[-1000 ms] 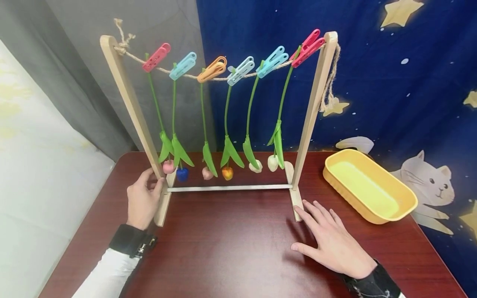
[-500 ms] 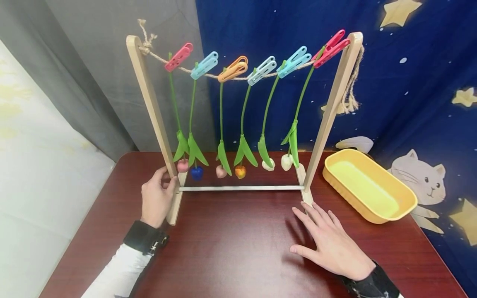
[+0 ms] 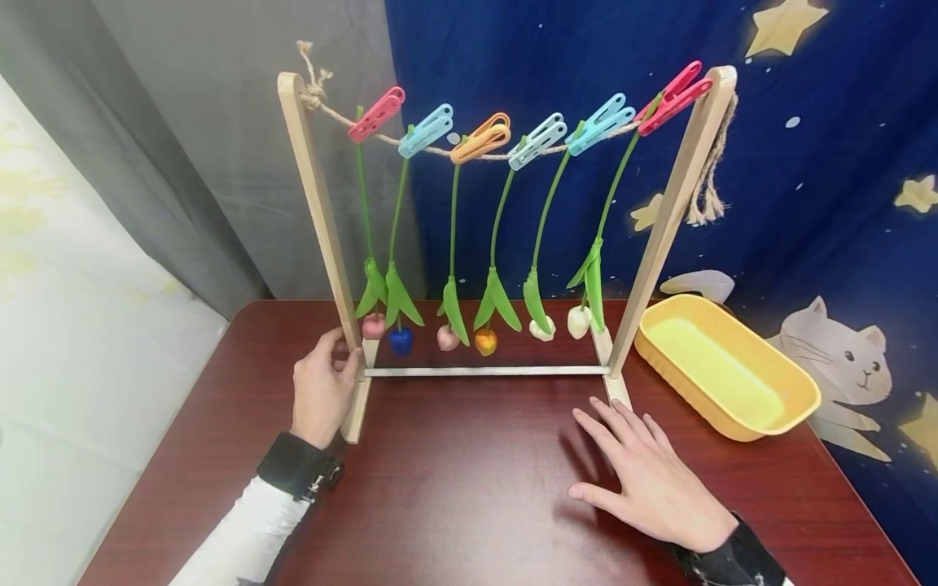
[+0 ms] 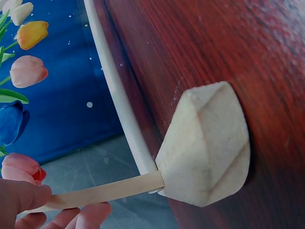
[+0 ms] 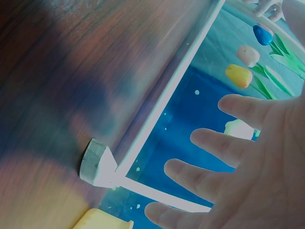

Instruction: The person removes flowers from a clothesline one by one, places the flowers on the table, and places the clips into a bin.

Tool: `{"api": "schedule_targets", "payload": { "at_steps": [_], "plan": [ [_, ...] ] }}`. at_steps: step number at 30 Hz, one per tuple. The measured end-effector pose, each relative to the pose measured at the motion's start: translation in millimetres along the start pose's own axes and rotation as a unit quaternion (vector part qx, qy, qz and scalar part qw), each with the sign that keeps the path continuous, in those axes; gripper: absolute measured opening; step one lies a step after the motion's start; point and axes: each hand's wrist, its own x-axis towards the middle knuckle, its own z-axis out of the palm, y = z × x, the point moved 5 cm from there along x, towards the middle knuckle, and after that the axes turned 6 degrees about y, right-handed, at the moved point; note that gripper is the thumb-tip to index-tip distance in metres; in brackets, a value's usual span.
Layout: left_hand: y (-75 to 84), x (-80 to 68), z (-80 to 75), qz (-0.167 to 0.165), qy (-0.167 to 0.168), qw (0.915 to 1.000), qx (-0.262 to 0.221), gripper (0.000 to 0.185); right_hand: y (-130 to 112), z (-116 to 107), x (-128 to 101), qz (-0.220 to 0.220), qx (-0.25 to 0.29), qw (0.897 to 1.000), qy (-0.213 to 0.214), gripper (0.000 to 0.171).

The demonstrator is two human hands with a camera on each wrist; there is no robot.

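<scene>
Left hand [image 3: 323, 396] grips rack post [image 3: 320, 213]; right hand [image 3: 655, 486] prob. flat on table [image 3: 469, 480].

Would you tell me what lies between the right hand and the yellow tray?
Only bare table shows between the right hand and the yellow tray, in the head view.

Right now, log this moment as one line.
left hand: grips rack post | right hand: flat on table | tulips: hang pegged

matt wooden rack [image 3: 322, 212], glossy wood table [image 3: 476, 488], plastic pegs [image 3: 425, 130]
</scene>
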Motion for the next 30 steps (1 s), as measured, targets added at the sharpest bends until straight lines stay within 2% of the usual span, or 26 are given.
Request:
{"api": "schedule_targets", "payload": {
  "at_steps": [11, 19, 25, 30],
  "plan": [
    [3.9, -0.8, -3.8, 0.002, -0.001, 0.9999, -0.016, 0.034, -12, -9, 5, -0.024, 0.006, 1.0, 0.002, 0.092],
    [8.4, 3.3, -12.1, -0.007, -0.008, 0.9998, -0.017, 0.042, -24, -28, 26, -0.059, -0.004, 0.998, 0.013, 0.094],
    [24.3, 11.1, -33.7, 0.001, 0.031, 0.9995, 0.005, 0.049, -41, -57, 53, -0.106, -0.004, 0.994, 0.042, 0.096],
    [50.1, 20.6, -50.6, 0.044, 0.076, 0.9961, -0.014, 0.046, -61, -88, 78, -0.154, -0.005, 0.985, 0.075, 0.096]
  ]
}}
